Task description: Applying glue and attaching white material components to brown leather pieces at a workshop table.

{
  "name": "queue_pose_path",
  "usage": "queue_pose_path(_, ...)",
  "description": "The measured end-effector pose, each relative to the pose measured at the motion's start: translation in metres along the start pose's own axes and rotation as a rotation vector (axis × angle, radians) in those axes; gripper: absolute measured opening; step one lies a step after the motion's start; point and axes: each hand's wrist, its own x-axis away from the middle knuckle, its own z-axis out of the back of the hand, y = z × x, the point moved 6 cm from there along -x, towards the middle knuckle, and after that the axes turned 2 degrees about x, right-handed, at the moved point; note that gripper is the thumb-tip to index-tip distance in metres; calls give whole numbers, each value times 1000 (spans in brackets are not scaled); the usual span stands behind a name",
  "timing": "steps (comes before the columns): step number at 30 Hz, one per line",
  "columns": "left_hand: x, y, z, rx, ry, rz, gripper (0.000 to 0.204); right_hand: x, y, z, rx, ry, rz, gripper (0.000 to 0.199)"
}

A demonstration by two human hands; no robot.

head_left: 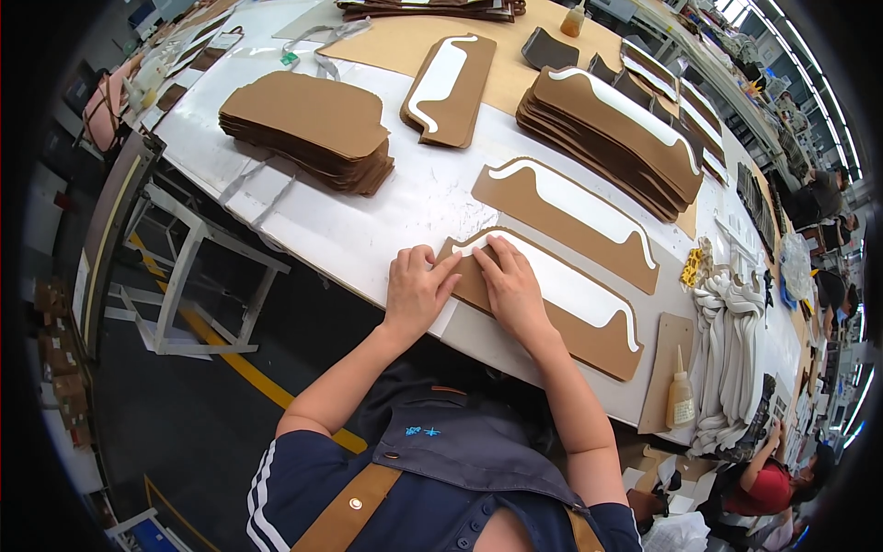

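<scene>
In front of me a brown leather-like panel (598, 346) lies on the table, with a white shaped backing piece (575, 293) on top of it. My left hand (418, 293) is at the panel's left end, its index finger on the narrow tip of the white piece and its thumb apart from that finger. Beside it, my right hand (513, 293) presses outstretched fingertips on the white piece near the same end. Neither hand grips anything that I can see. Just beyond lies a second brown panel (501, 193) bearing a similar white piece (579, 204).
A brown panel stack (303, 115) stands at far left, another stack (598, 138) at far right. Between them lies a single panel (469, 97). At right are a glue bottle (681, 402), a tan board (664, 368) and bundled white strips (727, 359). A co-worker (763, 483) sits at lower right.
</scene>
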Motion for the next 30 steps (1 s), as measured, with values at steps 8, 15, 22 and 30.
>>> queue_pose_path(8,-1,1,1,-17,12,14,36,1,1,-7,50,1,11,51)
queue_pose_path(15,-5,3,0,-72,28,-9,34,1,1,-5,61,-1,-4,50)
queue_pose_path(22,-12,25,-16,71,7,-72,55,30,32,26,-377,102,-271,45)
queue_pose_path(30,-28,70,-85,-20,-249,-288,65,67,50,22,184,-105,-276,67)
